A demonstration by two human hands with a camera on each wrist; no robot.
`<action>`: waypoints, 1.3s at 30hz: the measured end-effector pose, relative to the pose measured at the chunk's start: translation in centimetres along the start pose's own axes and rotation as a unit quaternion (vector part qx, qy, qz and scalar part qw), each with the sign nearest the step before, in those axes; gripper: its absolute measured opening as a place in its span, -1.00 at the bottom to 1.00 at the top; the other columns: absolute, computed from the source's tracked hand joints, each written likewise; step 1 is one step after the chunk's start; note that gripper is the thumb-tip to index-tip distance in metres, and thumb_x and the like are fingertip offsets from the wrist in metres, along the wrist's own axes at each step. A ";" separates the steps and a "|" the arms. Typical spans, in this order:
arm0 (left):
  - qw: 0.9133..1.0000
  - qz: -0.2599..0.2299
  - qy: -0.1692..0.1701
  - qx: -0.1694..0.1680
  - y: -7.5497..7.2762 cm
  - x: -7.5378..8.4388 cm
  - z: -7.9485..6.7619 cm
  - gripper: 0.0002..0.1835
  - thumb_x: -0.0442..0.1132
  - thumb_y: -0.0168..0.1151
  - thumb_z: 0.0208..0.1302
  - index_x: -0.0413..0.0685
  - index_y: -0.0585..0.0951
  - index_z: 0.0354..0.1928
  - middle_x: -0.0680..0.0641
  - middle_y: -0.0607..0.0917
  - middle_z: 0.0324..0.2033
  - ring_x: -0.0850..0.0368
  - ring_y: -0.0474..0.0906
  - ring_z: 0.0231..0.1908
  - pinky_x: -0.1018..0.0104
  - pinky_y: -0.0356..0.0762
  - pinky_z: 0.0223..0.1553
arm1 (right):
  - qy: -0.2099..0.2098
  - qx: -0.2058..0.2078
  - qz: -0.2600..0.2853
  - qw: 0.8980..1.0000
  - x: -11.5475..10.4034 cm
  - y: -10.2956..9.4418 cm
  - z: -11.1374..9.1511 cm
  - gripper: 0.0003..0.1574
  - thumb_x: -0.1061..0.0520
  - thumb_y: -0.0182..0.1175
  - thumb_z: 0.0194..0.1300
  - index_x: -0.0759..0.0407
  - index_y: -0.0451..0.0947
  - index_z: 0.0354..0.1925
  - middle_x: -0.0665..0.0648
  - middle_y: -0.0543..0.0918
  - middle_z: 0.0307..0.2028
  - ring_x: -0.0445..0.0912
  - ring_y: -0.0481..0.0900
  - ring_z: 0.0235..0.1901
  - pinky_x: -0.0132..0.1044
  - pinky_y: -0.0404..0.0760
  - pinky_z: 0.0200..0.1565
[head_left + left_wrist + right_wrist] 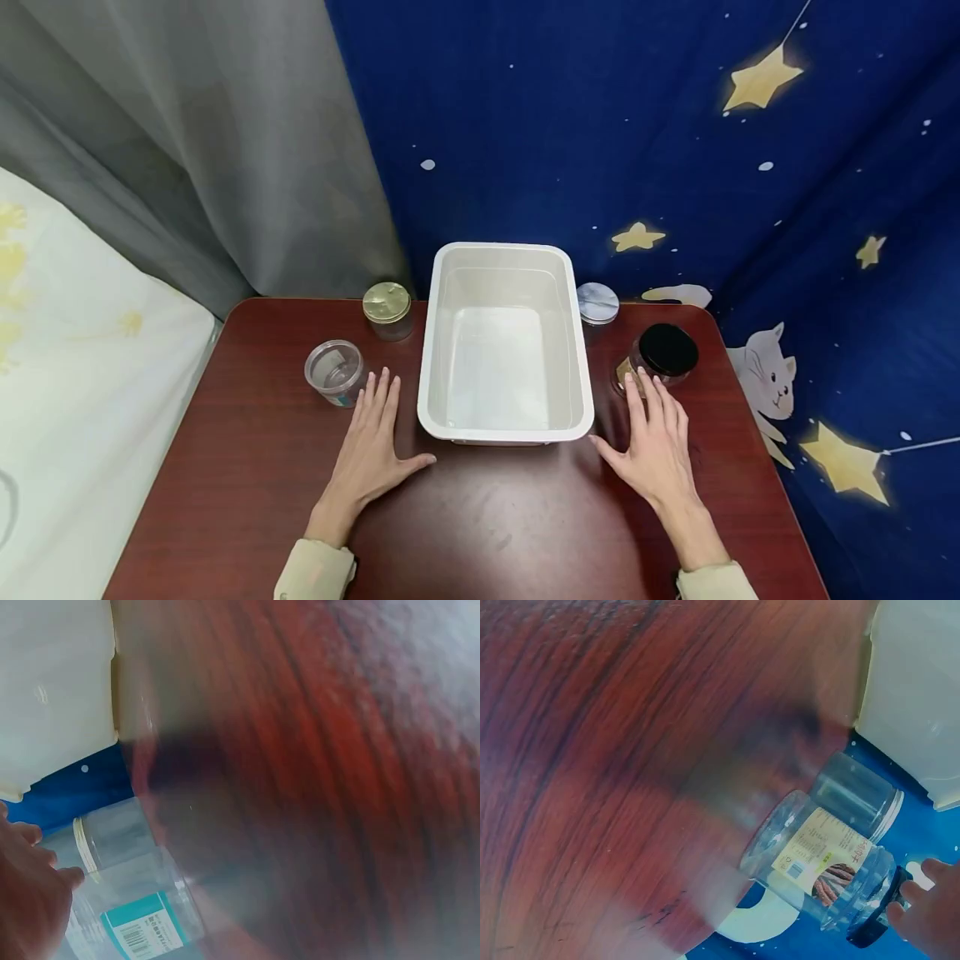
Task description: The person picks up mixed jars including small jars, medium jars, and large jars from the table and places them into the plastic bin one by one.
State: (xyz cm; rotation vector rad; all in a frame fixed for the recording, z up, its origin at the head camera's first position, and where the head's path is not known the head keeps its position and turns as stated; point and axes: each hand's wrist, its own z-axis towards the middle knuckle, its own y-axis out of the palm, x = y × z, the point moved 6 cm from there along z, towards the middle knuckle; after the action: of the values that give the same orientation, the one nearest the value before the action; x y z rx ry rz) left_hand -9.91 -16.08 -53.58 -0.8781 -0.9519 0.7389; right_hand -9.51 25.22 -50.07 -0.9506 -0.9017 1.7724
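Note:
My left hand (371, 450) is spread over the table, fingers straight and slightly apart, holding nothing. Its fingertips come close to a clear plastic jar (336, 386), whose teal-edged barcode label (146, 930) shows in the left wrist view. My right hand (654, 442) is also spread and holds nothing. In the head view its fingertips overlap the lower side of a clear jar with a black lid (668, 348). That jar's pale paper label (821, 851) is visible in the right wrist view. Between the hands stands a white rectangular tub (506, 435), with nothing in it.
A gold-lidded clear jar (387, 303) stands at the table's back edge, left of the tub. On the tub's other side is a silver-lidded jar (597, 303). Grey (300, 167) and blue star-print curtains (525, 125) hang behind the dark red table (495, 533).

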 end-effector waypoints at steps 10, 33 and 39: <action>0.998 -0.057 -0.018 0.000 0.0 0.5 0.1 0.49 0.37 0.52 -0.24 -0.11 -0.16 0.58 -0.21 -0.08 0.55 -0.25 -0.13 0.51 -0.20 0.07 0.37 | 0.010 0.014 0.009 1.000 0.9 -1.0 -0.1 0.33 -0.66 -0.03 0.12 0.13 0.04 0.55 0.27 0.12 0.50 0.26 0.08 0.44 0.31 0.07 0.27; 0.970 -0.240 -0.048 0.014 -1.8 2.8 1.4 0.34 0.42 0.40 -0.07 0.15 -0.17 0.60 -0.01 -0.08 0.57 0.02 -0.09 0.52 0.07 0.05 0.41 | 0.045 0.093 0.019 0.994 4.1 -3.1 1.7 0.25 -0.51 0.14 0.08 0.15 0.14 0.51 0.29 0.17 0.48 0.31 0.17 0.38 0.36 0.13 0.22; 0.963 -0.264 -0.012 0.045 -1.8 3.2 2.0 0.24 0.62 -0.02 0.08 -0.04 -0.08 0.59 -0.08 -0.03 0.56 -0.04 -0.06 0.52 0.44 -0.17 0.41 | 0.078 0.091 0.046 0.992 5.0 -3.2 2.4 0.27 -0.46 0.22 0.04 0.13 0.10 0.53 0.25 0.14 0.49 0.27 0.14 0.40 0.36 0.13 0.22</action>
State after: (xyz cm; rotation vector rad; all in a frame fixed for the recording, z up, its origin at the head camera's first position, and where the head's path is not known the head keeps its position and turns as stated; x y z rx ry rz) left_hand -10.12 -13.59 -50.22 -0.4996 -1.1048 0.3298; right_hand -11.89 30.50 -47.36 -1.0085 -0.5946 1.7944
